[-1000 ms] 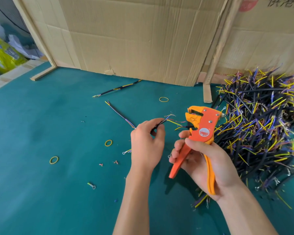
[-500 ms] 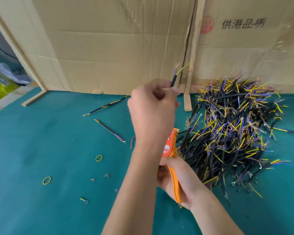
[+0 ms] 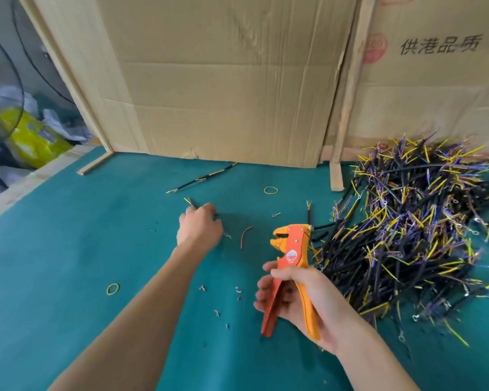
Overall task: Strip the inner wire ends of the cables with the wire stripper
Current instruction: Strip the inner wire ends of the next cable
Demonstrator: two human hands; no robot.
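My right hand (image 3: 299,300) grips the orange wire stripper (image 3: 292,255) by its two handles, which are spread apart. Its jaws point up and left with nothing in them. My left hand (image 3: 199,225) is down on the green mat (image 3: 68,263), fingers curled over a thin black cable (image 3: 189,202) whose yellow and purple wire ends stick out beyond the knuckles. The rest of that cable is hidden under the hand. A big pile of black cables with yellow and purple ends (image 3: 407,227) lies at the right, just beyond the stripper.
Cardboard sheets (image 3: 223,94) wall off the back of the mat. Another cable (image 3: 201,178) lies near them. Yellow rubber bands (image 3: 271,190) (image 3: 113,288), a red wire scrap (image 3: 244,235) and small bits of insulation (image 3: 237,290) are scattered between the hands.
My left hand, raised with a cable half a second ago, has dropped to the mat at the left onto a lying cable. My right hand still holds the stripper, now in plain sight.
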